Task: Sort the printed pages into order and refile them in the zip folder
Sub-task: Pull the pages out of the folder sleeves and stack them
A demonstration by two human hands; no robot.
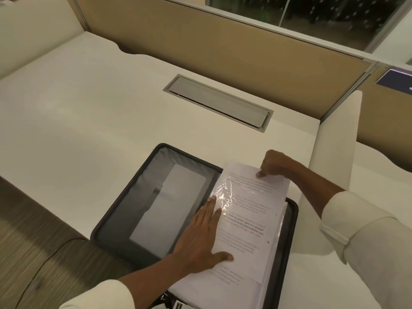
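Refiling step, I'd say: the pages (247, 219) lie on the right half of the open folder (138, 197) on the table (89, 112). My left hand (198, 233) is flat with straight fingers pressing their left edge, and my right hand (275, 165) curls over the far edge, pinching the stack. The long axis runs away from me, leaning slightly right, with the text head at the far end, which overhangs the folder rim; the next move likely calls for sliding the stack toward me to square it inside before zipping.
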